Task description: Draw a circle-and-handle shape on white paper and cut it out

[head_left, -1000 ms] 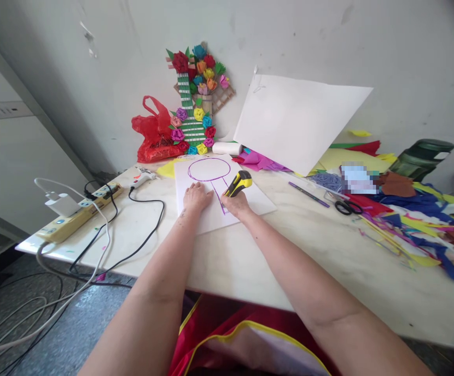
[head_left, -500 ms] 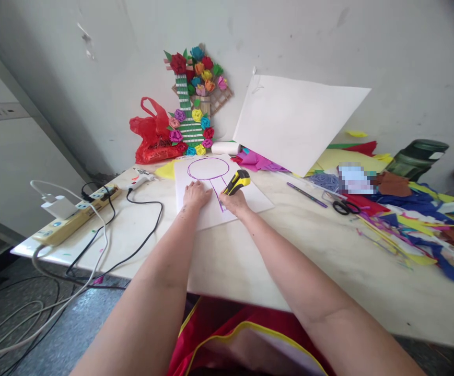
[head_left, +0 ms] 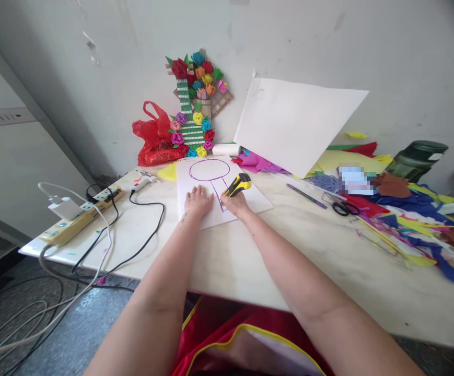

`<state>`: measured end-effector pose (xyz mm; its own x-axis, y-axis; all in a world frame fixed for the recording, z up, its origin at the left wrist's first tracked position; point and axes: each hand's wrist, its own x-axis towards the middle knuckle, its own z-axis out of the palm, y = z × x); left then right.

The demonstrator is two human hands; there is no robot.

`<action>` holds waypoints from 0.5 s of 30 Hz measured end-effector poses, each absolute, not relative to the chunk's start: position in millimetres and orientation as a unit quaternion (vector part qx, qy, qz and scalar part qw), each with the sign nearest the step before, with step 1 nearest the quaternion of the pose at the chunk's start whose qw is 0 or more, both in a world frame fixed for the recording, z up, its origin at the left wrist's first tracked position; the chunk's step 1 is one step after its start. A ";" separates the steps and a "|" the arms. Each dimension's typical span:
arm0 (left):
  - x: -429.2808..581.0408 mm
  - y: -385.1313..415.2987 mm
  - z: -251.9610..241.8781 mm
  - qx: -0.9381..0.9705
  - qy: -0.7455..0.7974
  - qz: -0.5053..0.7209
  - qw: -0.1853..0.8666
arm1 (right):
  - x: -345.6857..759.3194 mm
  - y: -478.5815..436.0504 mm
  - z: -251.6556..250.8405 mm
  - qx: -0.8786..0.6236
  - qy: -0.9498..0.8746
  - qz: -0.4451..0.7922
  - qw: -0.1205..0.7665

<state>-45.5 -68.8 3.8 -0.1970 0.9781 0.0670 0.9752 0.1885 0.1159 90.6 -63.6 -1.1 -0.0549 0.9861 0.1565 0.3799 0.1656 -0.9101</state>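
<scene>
A white sheet (head_left: 189, 209) lies on the table, bearing a purple outline (head_left: 210, 161) of an oval with a narrow stem below it. My left hand (head_left: 198, 201) rests flat on the sheet, fingers spread, just left of the stem. Wrapped in my right hand (head_left: 237, 204) is a yellow and black utility knife (head_left: 238, 184), tilted with its tail up to the right. Its front end points down at the stem's lower part. The blade itself is too small to make out, and my fingers cover part of the drawing.
Left are a power strip (head_left: 60, 233), cords and a white glue gun (head_left: 142, 181). Paper flowers (head_left: 201, 78) and a red bag (head_left: 154, 138) stand at the wall near a leaning white board (head_left: 299, 122). Right lie a purple pen (head_left: 307, 196), scissors (head_left: 344, 208), colored scraps (head_left: 418, 230) and a green bottle (head_left: 417, 162).
My left hand has slid slightly down on the sheet and its fingers have spread. My right hand with the utility knife has barely moved. The view has shifted a little.
</scene>
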 end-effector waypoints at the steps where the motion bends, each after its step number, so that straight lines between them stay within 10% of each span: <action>1: -45.5 -70.3 1.5 0.634 0.770 0.070 0.021 | 90.4 -63.3 -2.1 -0.539 -0.628 0.359 0.431; 15: -46.4 -70.7 -4.0 0.625 0.776 0.081 0.036 | 90.5 -67.3 -0.3 -0.516 -0.612 0.400 0.446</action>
<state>-46.4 -70.7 -4.0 -0.2173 0.9751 0.0451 0.9633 0.2067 0.1711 90.5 -67.3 -0.3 -0.0691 0.9887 0.1328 0.2750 0.1468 -0.9502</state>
